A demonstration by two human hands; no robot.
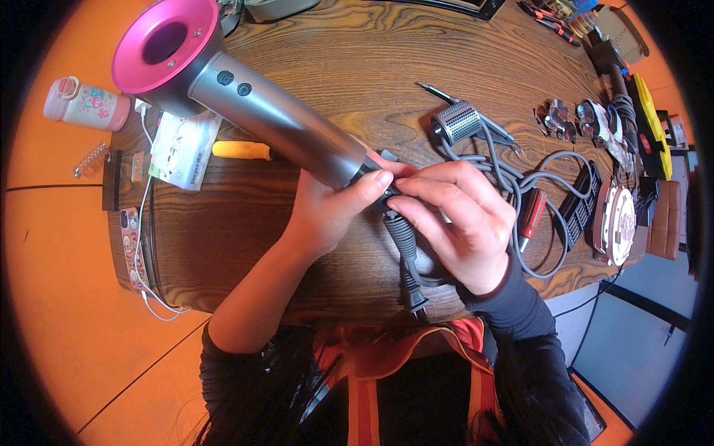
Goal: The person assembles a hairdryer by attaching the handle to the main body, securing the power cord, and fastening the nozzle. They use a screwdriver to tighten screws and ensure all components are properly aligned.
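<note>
A hair dryer [279,115] with a grey handle and a pink head slants over the table, its head at the upper left. My left hand [316,212] is closed round the bottom of the handle, thumb pressed on the black end piece [388,195]. The fingertips of my right hand [465,212] pinch this same end piece from the right. Below it hangs the ribbed cord sleeve [401,236], and a two-pin plug [415,296] dangles near the table's front edge. Fingers partly cover the joint between handle and end piece.
Right of my hands lie a perforated metal cylinder [456,123], a looped grey cord [554,160] and a red screwdriver [533,215]. A yellow tool handle [242,150], a plastic packet [178,152] and a phone [130,238] are at left. A bottle [88,104] stands beyond the packet.
</note>
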